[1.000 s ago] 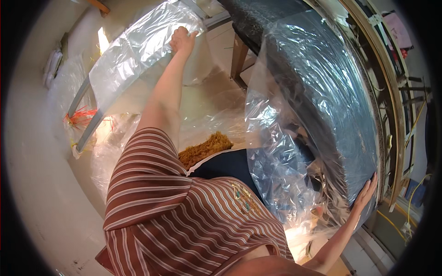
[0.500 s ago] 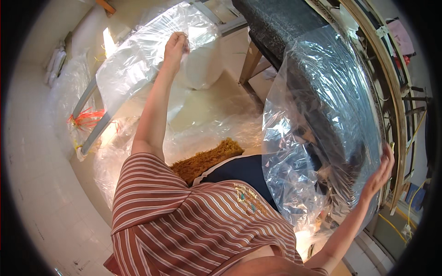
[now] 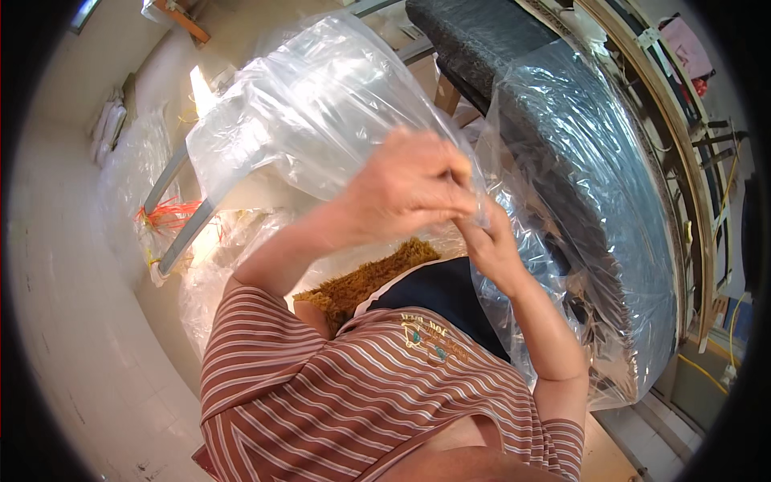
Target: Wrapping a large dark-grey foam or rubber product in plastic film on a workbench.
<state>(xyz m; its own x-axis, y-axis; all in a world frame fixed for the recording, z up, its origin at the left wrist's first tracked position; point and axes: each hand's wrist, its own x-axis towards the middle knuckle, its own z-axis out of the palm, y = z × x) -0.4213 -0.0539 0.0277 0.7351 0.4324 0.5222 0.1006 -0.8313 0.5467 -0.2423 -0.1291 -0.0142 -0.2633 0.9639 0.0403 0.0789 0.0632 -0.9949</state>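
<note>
Both my hands meet in front of me at the edge of a clear plastic sheet (image 3: 321, 104). My left hand (image 3: 405, 189), slightly blurred, is closed on the sheet's edge, which stretches back to the far left. Just right of it, my right hand (image 3: 496, 251) has its fingers pinched together on the film, almost touching the left fingers; the fingertips are partly hidden. Another clear plastic cover (image 3: 598, 153) lies over a long dark surface (image 3: 490, 44) at my right, its near end hanging by my lap.
A brown furry cushion (image 3: 373, 277) is by my lap. At left stand grey metal bars (image 3: 189, 237) with orange-red ties (image 3: 170, 213). A wooden-edged frame (image 3: 683, 120) curves along the right, with a yellow cord (image 3: 703, 373) below. Crumpled plastic (image 3: 132, 173) lies far left.
My left hand has come toward me and right, drawing the plastic sheet's edge along. My right hand has left the cover's right edge and joined the left hand at the film.
</note>
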